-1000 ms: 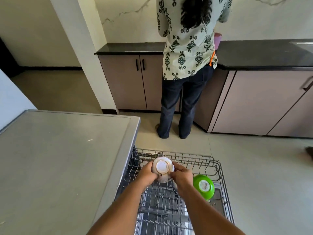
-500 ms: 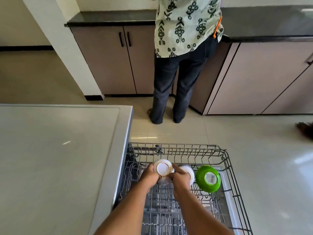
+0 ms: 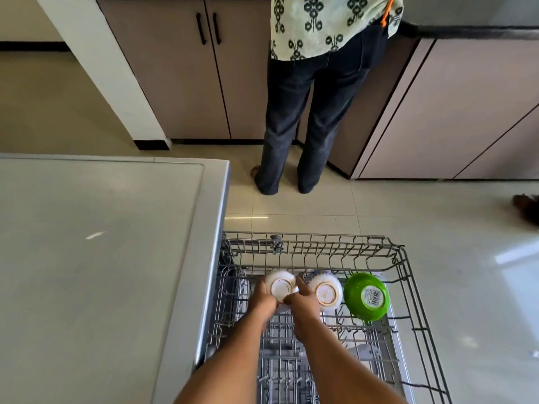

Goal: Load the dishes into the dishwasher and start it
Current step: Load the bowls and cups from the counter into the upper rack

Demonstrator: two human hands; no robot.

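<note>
White bowl (image 3: 280,286) sits upside down, base up, in the wire rack (image 3: 408,290). Left hand (image 3: 262,301) and right hand (image 3: 303,303) grip its sides, fingers curled round it. Second white bowl (image 3: 326,293) and green bowl (image 3: 366,295) lie inverted alongside.

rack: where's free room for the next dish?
Free: the rack floor nearer the camera than the bowl row, around the forearms. Crowded: the far row, where the left hand and right hand hold a white bowl beside a second white bowl and the green bowl.
</note>
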